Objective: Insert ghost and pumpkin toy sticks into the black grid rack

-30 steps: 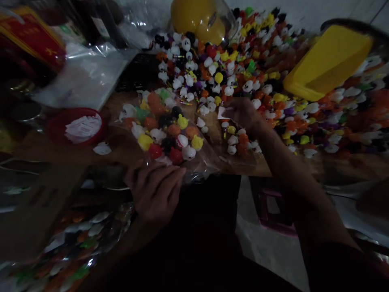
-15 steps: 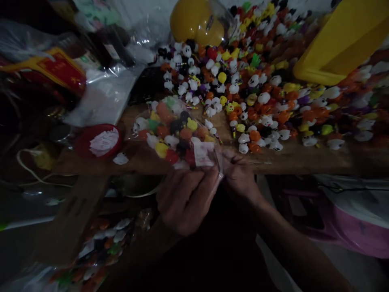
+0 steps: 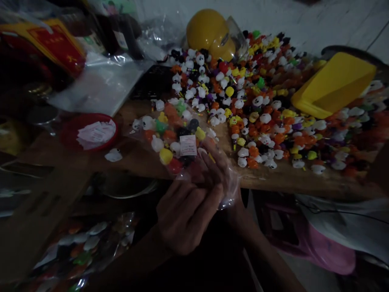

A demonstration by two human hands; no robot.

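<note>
A clear plastic bag [image 3: 232,186] filled with small toy heads in orange, white, yellow, green, red and black lies at the table's front edge. My left hand [image 3: 185,217] is closed, pinching the near edge of the bag's mouth. Inside the mouth is my right hand [image 3: 217,166], its fingers stretched forward towards the toys and plastic draped round the wrist. Just beyond those fingertips, a small white printed slip [image 3: 188,145] rests against the toys.
A red dish [image 3: 65,136] of paper slips stands left, beside a loose white toy head [image 3: 113,155]. Loose toys [image 3: 264,117] are heaped across the back and right, with a yellow scoop [image 3: 331,87] and a yellow helmet [image 3: 206,32]. A pink stool [image 3: 328,247] is below right.
My right hand has gone from the bag's edge into its mouth. The white slip has moved away from the mouth, onto the toys. The camera view has shifted.
</note>
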